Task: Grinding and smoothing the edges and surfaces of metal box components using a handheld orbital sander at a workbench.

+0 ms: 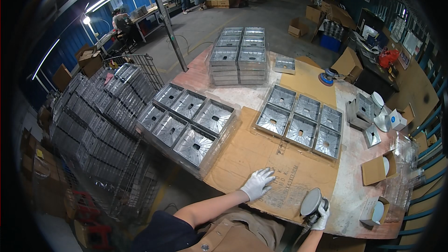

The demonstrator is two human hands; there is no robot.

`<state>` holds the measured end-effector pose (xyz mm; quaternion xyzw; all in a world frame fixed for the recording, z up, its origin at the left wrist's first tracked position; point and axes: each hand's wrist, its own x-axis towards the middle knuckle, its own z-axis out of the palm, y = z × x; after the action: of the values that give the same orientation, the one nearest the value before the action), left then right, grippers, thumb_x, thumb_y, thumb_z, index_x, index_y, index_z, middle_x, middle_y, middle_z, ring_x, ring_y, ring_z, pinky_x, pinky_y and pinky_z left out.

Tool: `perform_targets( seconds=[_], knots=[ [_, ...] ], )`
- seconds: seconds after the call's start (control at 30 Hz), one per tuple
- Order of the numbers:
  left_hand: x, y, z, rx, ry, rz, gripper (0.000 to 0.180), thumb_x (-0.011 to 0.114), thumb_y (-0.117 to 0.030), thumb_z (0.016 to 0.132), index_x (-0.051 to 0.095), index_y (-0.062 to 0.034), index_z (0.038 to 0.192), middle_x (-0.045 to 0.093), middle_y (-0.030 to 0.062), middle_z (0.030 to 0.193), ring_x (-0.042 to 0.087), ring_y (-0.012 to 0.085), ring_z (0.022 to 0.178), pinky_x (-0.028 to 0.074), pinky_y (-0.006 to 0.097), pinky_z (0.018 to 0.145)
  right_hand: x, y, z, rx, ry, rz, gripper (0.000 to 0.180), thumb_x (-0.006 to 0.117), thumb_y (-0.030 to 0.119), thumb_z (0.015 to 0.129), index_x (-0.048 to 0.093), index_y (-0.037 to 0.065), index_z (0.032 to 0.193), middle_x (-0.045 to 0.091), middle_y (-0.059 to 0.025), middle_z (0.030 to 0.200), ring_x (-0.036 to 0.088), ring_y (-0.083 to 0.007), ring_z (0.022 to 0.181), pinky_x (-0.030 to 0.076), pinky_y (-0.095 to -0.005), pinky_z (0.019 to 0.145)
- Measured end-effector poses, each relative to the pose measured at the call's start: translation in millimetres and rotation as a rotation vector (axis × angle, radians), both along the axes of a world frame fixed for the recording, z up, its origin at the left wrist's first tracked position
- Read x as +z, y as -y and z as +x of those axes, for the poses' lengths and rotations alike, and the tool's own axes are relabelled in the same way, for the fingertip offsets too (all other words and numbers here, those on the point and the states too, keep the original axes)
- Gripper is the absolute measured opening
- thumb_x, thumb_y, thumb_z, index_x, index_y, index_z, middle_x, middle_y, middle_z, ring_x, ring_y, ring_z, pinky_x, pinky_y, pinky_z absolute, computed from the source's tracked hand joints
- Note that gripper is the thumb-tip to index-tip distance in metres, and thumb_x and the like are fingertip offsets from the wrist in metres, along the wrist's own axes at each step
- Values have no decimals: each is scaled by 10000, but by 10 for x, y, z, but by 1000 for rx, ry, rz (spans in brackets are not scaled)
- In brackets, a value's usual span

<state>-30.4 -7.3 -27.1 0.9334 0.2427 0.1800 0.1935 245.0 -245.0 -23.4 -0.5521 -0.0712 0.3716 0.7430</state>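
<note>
My left hand [258,184], in a white glove, lies on the cardboard sheet [233,161] with fingers stretched out, holding nothing. At the table's near edge my right hand [320,219], also gloved, is closed round a disc sander [311,202]; its round grey pad is tilted up. Beyond my hands, a plastic tray of square metal pans [300,133] rests on the cardboard, each pan with a hole in its floor. To the left sits a second tray of pans [189,126], ribbed inside and stacked on clear packaging.
Wrapped pans are stacked [238,60] at the far side of the table. Another sander [326,78] lies far right. Small boxes with round discs [375,211] line the right side. A tall pile of trays [100,130] stands left. Several people are in the background.
</note>
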Motion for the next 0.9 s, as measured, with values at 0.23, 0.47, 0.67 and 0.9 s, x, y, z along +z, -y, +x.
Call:
perform_targets(
  seconds=[0.23, 0.47, 0.67, 0.9],
  knots=[
    [26, 4, -7, -3, -7, -16, 497, 669, -299, 925, 580, -88, 1366, 471, 160, 1530, 394, 349, 1448, 328, 501, 1164, 31, 4, -13, 11, -5, 9, 735, 816, 176, 729, 506, 40, 1381, 644, -65, 1129, 646, -228, 1046, 534, -386, 968],
    [13, -2, -2, -2, -12, -6, 499, 664, -305, 928, 578, -87, 1368, 478, 161, 1524, 396, 348, 1447, 328, 497, 1166, 44, 2, -17, 17, -2, 5, 728, 808, 184, 733, 508, 39, 1380, 641, -68, 1136, 642, -231, 1052, 529, -392, 974],
    [11, 3, -2, -1, -12, -5, 494, 657, -310, 934, 578, -89, 1369, 481, 160, 1521, 400, 346, 1444, 330, 495, 1165, 39, -6, -20, 11, 9, 10, 743, 825, 186, 729, 506, 41, 1384, 647, -65, 1122, 646, -225, 1039, 533, -383, 961],
    [24, 2, -2, 1, -19, -9, 490, 654, -309, 936, 578, -96, 1370, 484, 158, 1517, 403, 348, 1440, 336, 499, 1159, 30, 0, -6, 15, 2, 4, 754, 831, 188, 732, 499, 36, 1391, 651, -62, 1120, 650, -217, 1028, 536, -379, 953]
  ],
)
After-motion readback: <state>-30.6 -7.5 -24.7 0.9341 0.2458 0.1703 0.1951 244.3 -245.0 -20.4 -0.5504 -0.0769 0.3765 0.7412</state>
